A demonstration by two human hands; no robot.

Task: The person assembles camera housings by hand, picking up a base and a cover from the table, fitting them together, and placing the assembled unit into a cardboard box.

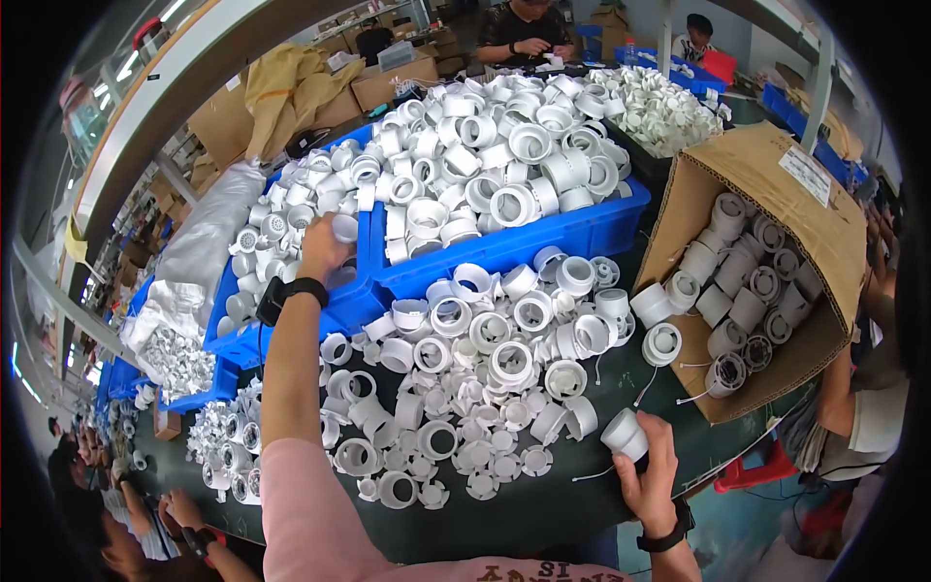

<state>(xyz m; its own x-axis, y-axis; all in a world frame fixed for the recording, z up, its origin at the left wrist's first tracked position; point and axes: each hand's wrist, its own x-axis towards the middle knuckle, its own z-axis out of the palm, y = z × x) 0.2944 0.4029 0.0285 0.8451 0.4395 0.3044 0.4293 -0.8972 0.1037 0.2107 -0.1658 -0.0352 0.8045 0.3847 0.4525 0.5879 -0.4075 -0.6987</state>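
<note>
White plastic cylinder (626,436) pinched between thumb and bent fingers of the right hand (652,466), tilted, with a thin white wire (593,476) just left of the thumb. Left hand (325,250) down at a blue bin (349,308) of small white parts, fingers bent and right beside one pale cup (344,229); cannot tell whether closed on it. Behind the left fingers, a black watch (293,291); behind the right, a dark wristband (669,532). Left of the right fingers, a loose heap of white rings and flat caps (475,369) on a dark table (572,497). Beyond the right fingertips, another wired cylinder (662,344); past it, to the right, a cardboard carton (834,252), open-mouthed, with similar cylinders piled inside, and a white label (807,177) in print too small to read. Right of the left fingers, a larger blue bin (514,247) heaped with white rings. Nearer the body than either hand, a pink shirt with printed lettering (553,571), partly cut off. Farthest from the fingers, across the table, a co-worker (509,31) in black.
</note>
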